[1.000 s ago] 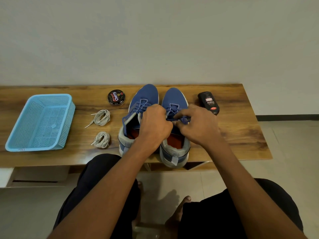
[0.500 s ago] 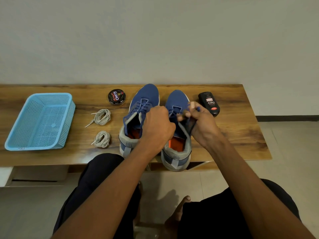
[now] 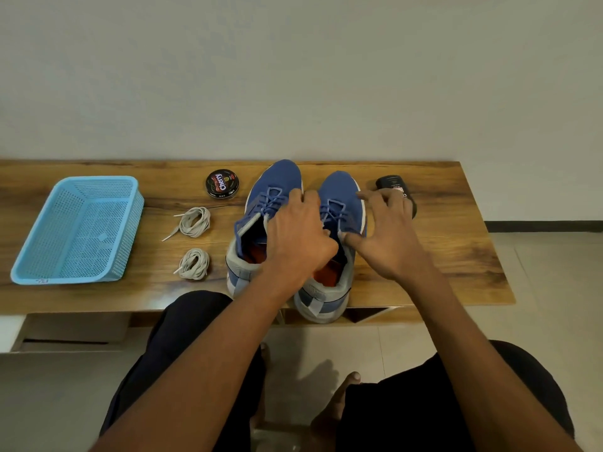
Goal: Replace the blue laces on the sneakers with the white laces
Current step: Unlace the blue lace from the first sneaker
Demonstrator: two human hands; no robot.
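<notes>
Left hand (image 3: 298, 236) curls over the right sneaker (image 3: 329, 243); right hand (image 3: 386, 236) hovers, fingers spread.

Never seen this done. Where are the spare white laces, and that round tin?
far white lace bundle (image 3: 195, 221), head view, middle of coil.
near white lace bundle (image 3: 194, 264), head view, middle of coil.
round polish tin (image 3: 222, 184), head view, lid centre.
</notes>
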